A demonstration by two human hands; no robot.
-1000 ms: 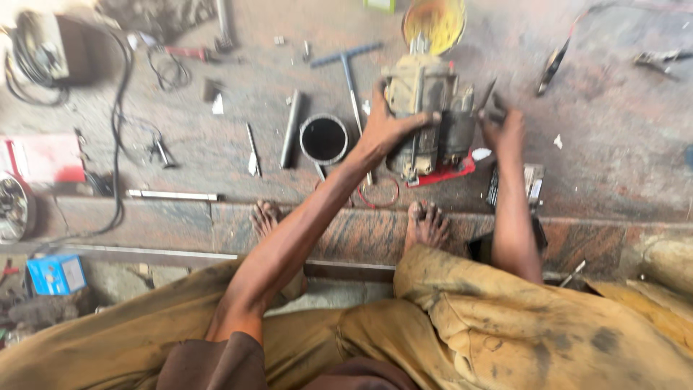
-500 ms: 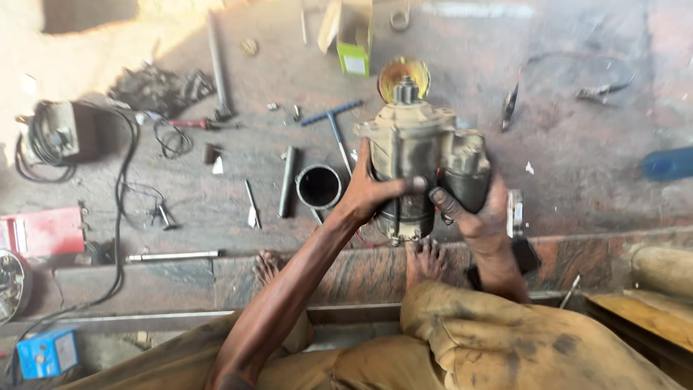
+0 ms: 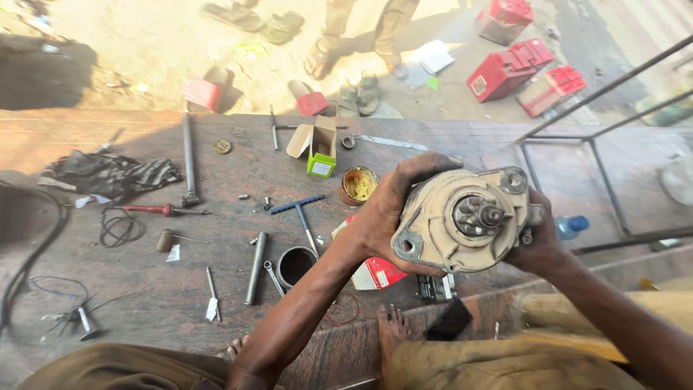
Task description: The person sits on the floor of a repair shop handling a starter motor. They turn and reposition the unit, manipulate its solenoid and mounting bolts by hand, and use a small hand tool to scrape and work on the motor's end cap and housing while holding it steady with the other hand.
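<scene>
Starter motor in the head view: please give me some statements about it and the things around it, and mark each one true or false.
1. Both hands hold the starter motor off the floor. True: the left hand grips its left side, the right hand its right side.
2. The motor's gear end faces the camera. True.
3. The small green and white box is closed. False: its flap stands open.
4. The blue T-handle wrench lies in the left hand. False: it lies on the floor, apart from the hand.
5. The round tin lies beyond the left hand. True.
</scene>
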